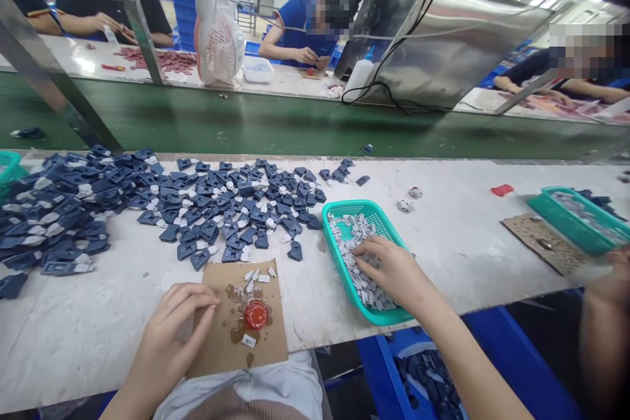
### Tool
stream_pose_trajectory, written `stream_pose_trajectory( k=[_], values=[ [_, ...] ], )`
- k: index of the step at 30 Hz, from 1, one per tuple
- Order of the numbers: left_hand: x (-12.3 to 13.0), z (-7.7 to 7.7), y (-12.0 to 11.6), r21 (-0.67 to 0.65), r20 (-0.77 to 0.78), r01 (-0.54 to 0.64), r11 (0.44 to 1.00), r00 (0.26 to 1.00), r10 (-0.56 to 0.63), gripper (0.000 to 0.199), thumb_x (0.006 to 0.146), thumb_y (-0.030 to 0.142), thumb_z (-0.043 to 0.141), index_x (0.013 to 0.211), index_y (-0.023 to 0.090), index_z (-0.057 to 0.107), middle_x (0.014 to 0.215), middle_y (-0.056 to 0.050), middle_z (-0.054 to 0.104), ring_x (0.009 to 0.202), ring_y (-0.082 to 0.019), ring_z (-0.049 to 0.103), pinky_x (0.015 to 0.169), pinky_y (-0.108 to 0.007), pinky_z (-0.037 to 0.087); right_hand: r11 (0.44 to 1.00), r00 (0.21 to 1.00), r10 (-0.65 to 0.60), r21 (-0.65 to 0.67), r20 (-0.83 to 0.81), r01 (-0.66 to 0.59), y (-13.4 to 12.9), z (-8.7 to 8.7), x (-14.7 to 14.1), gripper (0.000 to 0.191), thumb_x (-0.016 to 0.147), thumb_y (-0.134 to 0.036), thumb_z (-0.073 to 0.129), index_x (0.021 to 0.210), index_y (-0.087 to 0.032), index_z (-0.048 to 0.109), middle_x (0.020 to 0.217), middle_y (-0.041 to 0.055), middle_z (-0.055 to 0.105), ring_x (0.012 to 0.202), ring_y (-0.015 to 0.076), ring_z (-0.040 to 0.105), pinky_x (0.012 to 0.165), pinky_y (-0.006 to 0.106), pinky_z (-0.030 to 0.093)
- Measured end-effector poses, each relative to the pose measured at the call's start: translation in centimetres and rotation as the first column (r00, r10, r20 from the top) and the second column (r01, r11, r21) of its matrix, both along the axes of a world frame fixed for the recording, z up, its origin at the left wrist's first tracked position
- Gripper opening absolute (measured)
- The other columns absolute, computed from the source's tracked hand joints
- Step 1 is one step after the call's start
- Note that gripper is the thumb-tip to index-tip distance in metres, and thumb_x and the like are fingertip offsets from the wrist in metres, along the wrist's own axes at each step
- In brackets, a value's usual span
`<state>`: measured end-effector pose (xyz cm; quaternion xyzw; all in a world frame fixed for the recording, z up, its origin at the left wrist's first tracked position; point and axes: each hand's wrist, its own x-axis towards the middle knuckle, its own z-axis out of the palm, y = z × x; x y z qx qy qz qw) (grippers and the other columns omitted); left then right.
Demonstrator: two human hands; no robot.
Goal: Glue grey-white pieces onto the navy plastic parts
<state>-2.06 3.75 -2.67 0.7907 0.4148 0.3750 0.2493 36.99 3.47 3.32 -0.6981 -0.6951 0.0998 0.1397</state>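
My left hand [180, 328] rests at the left edge of a brown cardboard sheet [207, 348], its thumb and fingertips close together; whether anything small is between them cannot be made out. On the cardboard are a red round cap [256, 314], wet brown stains and several small grey-white pieces [249, 340]. My right hand [388, 269] reaches into a green basket [344, 285] of small grey-white pieces [377, 296]. Its fingers are bent and apart, with the tips among the pieces.
Many dark blue parts [197, 203] with white ends lie spread and heaped at the left. A green belt [275, 121] runs behind. At the right are another green basket [566, 216] and a perforated board [536, 243]. A person's blurred arm [605, 335] is at the right edge.
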Motion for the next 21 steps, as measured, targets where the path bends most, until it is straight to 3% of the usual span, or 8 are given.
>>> stream_pose_trajectory(
  k=[3,6,10,13,18,21],
  values=[
    [1.0,1.4,0.9,-0.016,0.036,-0.003,1.0,0.999,0.004,0.016,0.09,0.013,0.057,0.091,0.024,0.068,0.091,-0.004,0.07,0.09,-0.02,0.065,0.082,-0.03,0.05,0.997,0.999,-0.037,0.066,-0.029,0.039,-0.3,0.0,-0.3,0.013,0.084,-0.028,0.056,0.082,-0.022,0.067,0.083,0.0092,0.073,0.079,0.0278,0.071,0.064,0.037,0.055],
    [2.9,3.2,1.5,-0.126,0.118,0.03,0.992,0.993,-0.015,0.015,0.092,0.017,0.056,0.091,0.023,0.07,0.092,-0.005,0.072,0.091,-0.021,0.066,0.081,-0.03,0.051,0.986,0.994,-0.042,0.154,-0.103,0.058,-1.2,0.8,-2.4,0.013,0.088,-0.032,0.056,0.089,-0.024,0.065,0.082,0.0075,0.074,0.073,0.0257,0.071,0.062,0.035,0.055],
    [6.1,4.8,1.2,-0.337,0.238,0.184,0.923,0.966,-0.106,0.017,0.091,0.025,0.063,0.106,0.025,0.072,0.103,-0.006,0.073,0.093,-0.021,0.068,0.079,-0.028,0.053,0.971,0.963,0.186,0.187,-0.196,-0.149,-2.8,2.3,-7.9,0.007,0.089,-0.021,0.059,0.091,-0.025,0.064,0.082,0.004,0.073,0.075,0.0224,0.071,0.065,0.032,0.055],
    [7.9,4.9,0.6,-0.388,0.308,0.273,0.88,0.939,-0.156,0.02,0.089,0.028,0.067,0.108,0.027,0.075,0.105,-0.006,0.073,0.097,-0.021,0.068,0.085,-0.028,0.053,0.956,0.93,0.281,0.151,-0.238,-0.25,-3.5,2.6,-11.5,0.014,0.087,-0.011,0.058,0.091,-0.023,0.062,0.082,0.0026,0.071,0.077,0.0211,0.07,0.065,0.03,0.055],
    [8.6,4.4,-0.1,-0.448,0.376,0.212,0.868,0.926,-0.032,0.015,0.088,0.029,0.068,0.082,0.022,0.079,0.093,-0.009,0.072,0.085,-0.021,0.07,0.075,-0.028,0.056,0.969,0.908,0.242,0.129,-0.341,-0.209,-3.8,1.3,-13.6,0.016,0.087,-0.008,0.058,0.092,-0.022,0.063,0.085,0.0036,0.071,0.079,0.0221,0.069,0.066,0.032,0.055],
    [8.5,4.2,0.1,-0.58,0.464,0.213,0.786,0.88,0.104,0.013,0.082,0.032,0.074,0.079,0.02,0.079,0.092,-0.009,0.07,0.078,-0.021,0.07,0.067,-0.028,0.058,0.986,0.837,0.151,0.139,-0.525,-0.091,-3.7,0.2,-14.1,0.013,0.09,-0.014,0.059,0.094,-0.023,0.067,0.086,0.004,0.072,0.08,0.0212,0.069,0.071,0.03,0.056]
  ],
)
